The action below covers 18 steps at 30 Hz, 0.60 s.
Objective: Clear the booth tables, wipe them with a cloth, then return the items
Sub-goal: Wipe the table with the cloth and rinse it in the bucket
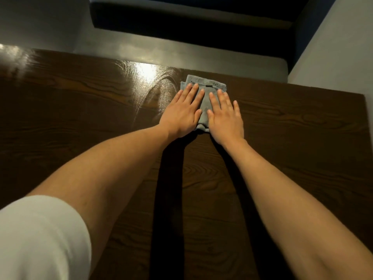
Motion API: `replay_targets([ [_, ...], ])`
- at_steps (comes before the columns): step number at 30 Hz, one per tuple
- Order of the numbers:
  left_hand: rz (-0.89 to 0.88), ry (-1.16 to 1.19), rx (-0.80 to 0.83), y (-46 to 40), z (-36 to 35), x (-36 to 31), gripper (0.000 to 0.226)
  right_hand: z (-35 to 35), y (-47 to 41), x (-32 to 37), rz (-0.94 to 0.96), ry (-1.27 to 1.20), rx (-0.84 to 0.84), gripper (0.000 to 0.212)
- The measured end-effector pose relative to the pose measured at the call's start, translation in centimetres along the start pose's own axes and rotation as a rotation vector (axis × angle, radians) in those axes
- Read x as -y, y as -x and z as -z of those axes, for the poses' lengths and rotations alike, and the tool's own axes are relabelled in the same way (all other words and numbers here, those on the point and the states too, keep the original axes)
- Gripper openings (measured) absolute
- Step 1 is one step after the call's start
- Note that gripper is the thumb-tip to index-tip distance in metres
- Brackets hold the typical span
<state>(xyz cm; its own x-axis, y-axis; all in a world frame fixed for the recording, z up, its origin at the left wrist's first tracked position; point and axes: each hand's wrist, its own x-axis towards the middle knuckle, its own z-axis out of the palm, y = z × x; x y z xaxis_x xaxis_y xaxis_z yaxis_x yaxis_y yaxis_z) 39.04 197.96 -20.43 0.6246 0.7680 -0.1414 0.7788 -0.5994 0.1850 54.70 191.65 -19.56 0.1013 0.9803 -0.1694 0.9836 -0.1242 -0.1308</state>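
Note:
A folded grey cloth (204, 91) lies flat on the dark wooden booth table (80, 118), close to its far edge. My left hand (182, 112) presses on the cloth's left side with straight, spread fingers. Beside it, my right hand (225, 116) presses on the right side, palm down and fingers straight too. Both arms stretch far forward over the table. Wet streaks shine on the wood just left of the cloth.
Beyond the table's far edge runs a grey booth seat (181, 51) with a dark backrest (191, 19) behind it. A pale wall (339, 57) rises at the right. The table's right edge is near the frame's right side.

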Motion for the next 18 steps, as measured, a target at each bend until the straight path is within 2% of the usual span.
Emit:
replay_targets([
  [6, 0.037, -0.004, 0.02, 7.3, -1.2, -2.0, 0.068, -1.2, 6.5, 1.7, 0.047, -0.035, 0.035, 0.058],
  [18, 0.104, 0.012, 0.063, 23.1, -3.6, -6.7, 0.064, -3.1, 21.1, 4.8, 0.142, -0.037, 0.13, 0.06],
])
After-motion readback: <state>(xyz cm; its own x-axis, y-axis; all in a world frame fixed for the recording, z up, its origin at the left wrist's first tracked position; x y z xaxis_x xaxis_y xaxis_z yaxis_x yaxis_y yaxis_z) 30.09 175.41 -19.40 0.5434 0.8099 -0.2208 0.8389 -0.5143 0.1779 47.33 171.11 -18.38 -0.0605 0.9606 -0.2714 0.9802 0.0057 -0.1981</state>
